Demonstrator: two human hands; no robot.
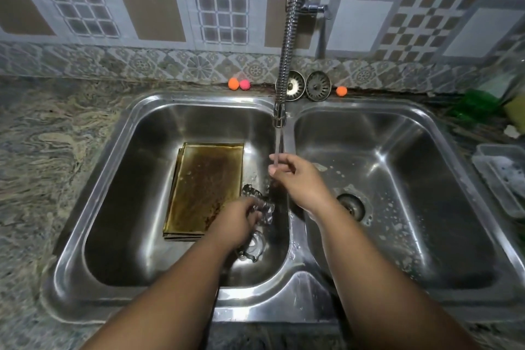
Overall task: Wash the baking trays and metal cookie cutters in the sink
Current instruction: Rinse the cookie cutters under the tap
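The sink point(199, 99) holds trays point(204, 187) mid-frame. Your left hand point(238, 221) pinches a cutter point(265, 212). Your right hand point(295, 176), fingers loose, is under the water point(279, 145).

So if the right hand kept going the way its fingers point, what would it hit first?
The water stream from the tap: the right hand points up-left and its fingers seem to touch it. Past that, likely the left basin wall, though depth is unclear.
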